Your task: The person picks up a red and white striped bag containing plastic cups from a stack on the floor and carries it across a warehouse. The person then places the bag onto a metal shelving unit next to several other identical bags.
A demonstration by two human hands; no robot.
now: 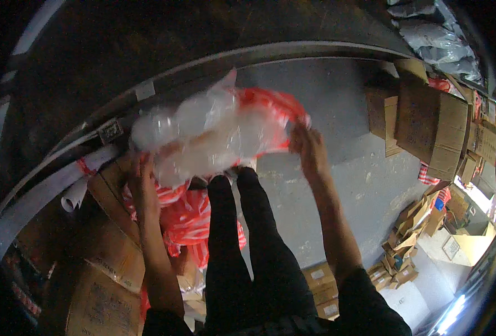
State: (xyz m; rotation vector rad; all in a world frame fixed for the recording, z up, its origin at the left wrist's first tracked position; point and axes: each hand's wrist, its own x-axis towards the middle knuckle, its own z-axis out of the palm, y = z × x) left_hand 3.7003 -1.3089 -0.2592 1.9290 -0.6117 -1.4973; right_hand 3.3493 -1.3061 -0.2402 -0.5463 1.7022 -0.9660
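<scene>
A long pack of clear, rounded plastic containers [203, 145], blurred by motion, hangs in front of me above my legs. At its lower left end my left hand [142, 171] is closed on the pack's edge. A red-and-white striped plastic bag [270, 103] lies against the pack's right end and partly behind it. My right hand [309, 147] has its fingers closed on this bag's right edge. More red-and-white striped plastic [186, 221] bunches below the pack, next to my left forearm. Whether the two striped parts are one bag, I cannot tell.
Large cardboard boxes [105, 280] stand at my left, beside a white roll end [73, 197]. Open cardboard boxes [427, 126] are at the right on the grey floor [337, 185]. Small cartons [321, 280] sit near my right elbow. Grey plastic-wrapped goods [438, 42] lie at the far right.
</scene>
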